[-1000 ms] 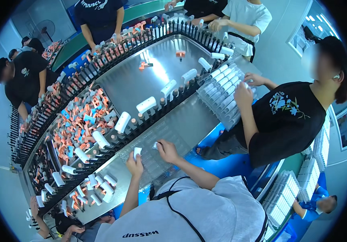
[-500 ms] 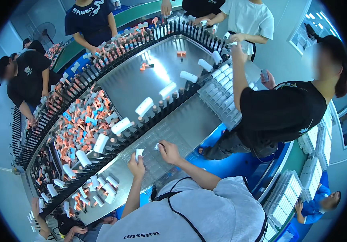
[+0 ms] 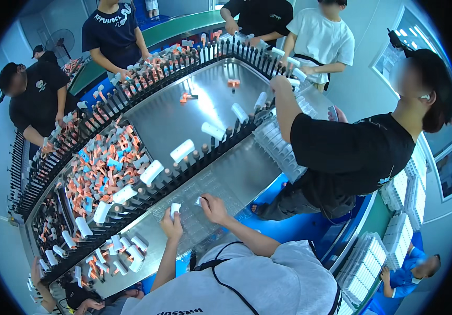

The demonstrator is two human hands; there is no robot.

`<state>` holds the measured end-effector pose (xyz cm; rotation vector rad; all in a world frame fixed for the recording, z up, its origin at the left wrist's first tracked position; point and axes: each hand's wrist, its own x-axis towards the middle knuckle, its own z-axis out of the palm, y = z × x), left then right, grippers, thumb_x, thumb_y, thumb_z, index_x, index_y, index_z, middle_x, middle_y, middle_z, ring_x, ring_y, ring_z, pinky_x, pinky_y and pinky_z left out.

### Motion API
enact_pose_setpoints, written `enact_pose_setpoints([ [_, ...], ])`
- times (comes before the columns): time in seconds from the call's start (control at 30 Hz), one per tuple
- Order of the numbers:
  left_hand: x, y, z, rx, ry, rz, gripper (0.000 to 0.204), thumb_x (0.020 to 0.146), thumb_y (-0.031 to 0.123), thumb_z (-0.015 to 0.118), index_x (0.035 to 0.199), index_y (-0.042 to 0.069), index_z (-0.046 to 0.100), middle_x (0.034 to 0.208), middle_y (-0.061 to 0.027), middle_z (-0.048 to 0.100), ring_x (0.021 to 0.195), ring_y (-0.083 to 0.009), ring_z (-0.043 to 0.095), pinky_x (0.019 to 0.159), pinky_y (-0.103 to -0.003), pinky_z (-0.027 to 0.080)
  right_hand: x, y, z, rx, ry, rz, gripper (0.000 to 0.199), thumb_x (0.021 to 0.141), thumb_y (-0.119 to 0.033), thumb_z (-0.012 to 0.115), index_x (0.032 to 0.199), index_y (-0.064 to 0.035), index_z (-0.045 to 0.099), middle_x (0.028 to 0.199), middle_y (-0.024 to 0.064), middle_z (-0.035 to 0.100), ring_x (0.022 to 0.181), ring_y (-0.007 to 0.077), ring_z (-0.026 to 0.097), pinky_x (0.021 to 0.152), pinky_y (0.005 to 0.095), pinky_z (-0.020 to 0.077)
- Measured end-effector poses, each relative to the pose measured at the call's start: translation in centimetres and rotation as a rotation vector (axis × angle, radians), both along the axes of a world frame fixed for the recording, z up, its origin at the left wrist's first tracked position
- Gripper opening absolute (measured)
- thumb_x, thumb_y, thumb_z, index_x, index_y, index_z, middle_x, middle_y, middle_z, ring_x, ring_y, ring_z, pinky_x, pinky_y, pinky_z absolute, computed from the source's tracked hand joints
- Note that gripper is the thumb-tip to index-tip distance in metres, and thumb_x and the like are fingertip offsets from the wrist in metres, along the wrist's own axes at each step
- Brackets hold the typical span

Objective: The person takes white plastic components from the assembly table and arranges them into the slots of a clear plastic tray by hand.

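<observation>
My left hand (image 3: 171, 226) is closed around a small white plastic casing (image 3: 175, 211), held upright between thumb and fingers. Close by on its right, my right hand (image 3: 214, 210) pinches a small white thing (image 3: 198, 201), too small to name. Both hands are over a clear plastic tray (image 3: 186, 231) on the metal table. Beyond them runs a line of dark upright pegs (image 3: 205, 151), several capped with white casings (image 3: 182, 150).
A heap of orange, grey and blue parts (image 3: 105, 168) fills a bin beyond the pegs. Loose white casings (image 3: 123, 252) lie at left. A co-worker in black (image 3: 352, 149) stands at right beside stacked trays (image 3: 278, 144). Others work along the far side.
The whole view has shifted slightly, with the scene lower in it. My hands keep nearly the same pose. The co-worker at right has reached an arm further left, toward the pegs.
</observation>
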<state>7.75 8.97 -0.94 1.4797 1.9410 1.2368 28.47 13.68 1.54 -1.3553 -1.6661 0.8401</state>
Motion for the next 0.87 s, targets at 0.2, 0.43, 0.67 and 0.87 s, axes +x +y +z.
enact_pose_setpoints([
  [0.2,0.0,-0.6,0.2,-0.009,-0.012,-0.016,0.023,0.096,0.020,0.066,0.109,0.002,0.070,0.065,-0.0100,0.066,0.059,-0.0263,0.067,0.060,-0.042,0.051,0.0,-0.6,-0.3,0.015,-0.004,-0.007,0.026,0.102,-0.027,0.057,0.109,-0.0050,0.068,0.091,0.0232,0.071,0.083,0.0445,0.069,0.073,0.0524,0.0534],
  [0.43,-0.7,-0.6,-0.8,-0.053,-0.007,0.009,0.026,0.095,0.021,0.067,0.114,0.003,0.070,0.074,-0.0150,0.071,0.069,-0.0335,0.070,0.066,-0.044,0.053,-0.4,-0.7,-0.1,0.021,-0.013,-0.021,0.026,0.102,-0.028,0.056,0.110,-0.0055,0.068,0.093,0.0230,0.071,0.084,0.0440,0.069,0.073,0.0521,0.0539],
  [0.67,-1.3,-0.9,-1.8,-0.095,-0.004,0.010,0.031,0.095,0.023,0.067,0.118,0.003,0.069,0.082,-0.0179,0.073,0.077,-0.0376,0.072,0.073,-0.047,0.054,-0.6,-0.9,-0.2,0.030,-0.020,-0.010,0.026,0.103,-0.027,0.056,0.111,-0.0054,0.069,0.094,0.0232,0.072,0.085,0.0445,0.070,0.074,0.0523,0.0545],
  [0.87,-0.5,0.3,-1.3,-0.091,-0.027,-0.017,0.035,0.096,0.026,0.067,0.123,0.004,0.068,0.081,-0.0173,0.074,0.076,-0.0362,0.073,0.073,-0.047,0.055,0.2,0.2,-0.5,0.036,-0.031,-0.012,0.029,0.103,-0.028,0.055,0.116,-0.0056,0.068,0.098,0.0246,0.072,0.089,0.0451,0.070,0.077,0.0515,0.0555],
])
